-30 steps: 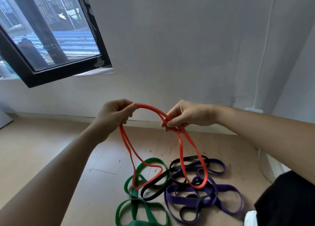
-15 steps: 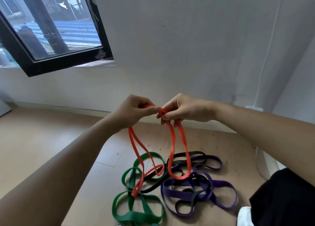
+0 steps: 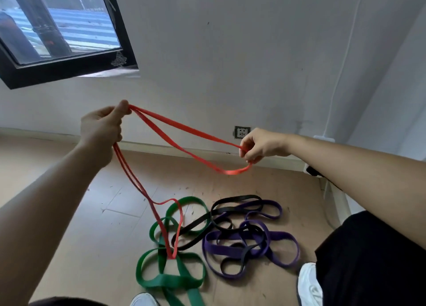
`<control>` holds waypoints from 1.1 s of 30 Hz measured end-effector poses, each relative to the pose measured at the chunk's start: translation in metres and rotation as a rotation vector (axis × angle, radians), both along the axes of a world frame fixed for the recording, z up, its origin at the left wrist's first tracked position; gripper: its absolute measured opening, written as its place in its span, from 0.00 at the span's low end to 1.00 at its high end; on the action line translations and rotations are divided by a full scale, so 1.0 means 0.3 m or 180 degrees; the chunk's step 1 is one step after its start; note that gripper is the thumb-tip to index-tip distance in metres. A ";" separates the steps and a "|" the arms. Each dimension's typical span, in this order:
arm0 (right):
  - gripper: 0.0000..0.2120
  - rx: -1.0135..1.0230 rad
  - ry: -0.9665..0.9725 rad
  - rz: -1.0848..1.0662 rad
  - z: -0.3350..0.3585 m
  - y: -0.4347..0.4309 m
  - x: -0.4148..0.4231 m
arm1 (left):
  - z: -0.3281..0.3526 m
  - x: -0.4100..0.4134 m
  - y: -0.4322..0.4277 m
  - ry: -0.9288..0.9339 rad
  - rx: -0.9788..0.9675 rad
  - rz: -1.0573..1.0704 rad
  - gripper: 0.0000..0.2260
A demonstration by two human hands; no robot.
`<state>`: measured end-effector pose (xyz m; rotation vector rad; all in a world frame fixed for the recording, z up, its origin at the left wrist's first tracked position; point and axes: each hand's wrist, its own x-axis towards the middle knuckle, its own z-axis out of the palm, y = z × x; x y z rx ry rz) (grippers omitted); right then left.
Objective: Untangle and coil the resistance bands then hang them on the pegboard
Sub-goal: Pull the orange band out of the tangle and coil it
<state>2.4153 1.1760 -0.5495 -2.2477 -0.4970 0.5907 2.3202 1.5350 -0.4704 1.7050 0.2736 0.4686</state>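
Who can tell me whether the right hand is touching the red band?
Touching. The head view shows the right hand pinching one loop of the red band; the left hand grips another part.

Held band [image 3: 230, 172] between left hand [image 3: 101, 127] and right hand [image 3: 262, 144], band pile [image 3: 232, 251] on floor [image 3: 69, 213] beneath

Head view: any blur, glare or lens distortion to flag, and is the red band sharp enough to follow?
Head view: wide-angle bending tilts the window frame and wall; soft daylight, no glare, only faint shadows on the floor; the red resistance band reads sharp between the left hand and right hand.
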 end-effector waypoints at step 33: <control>0.10 0.2038 0.1576 -0.1448 0.050 -0.036 0.071 | -0.180 0.082 0.096 0.0537 -0.0430 0.0431 0.13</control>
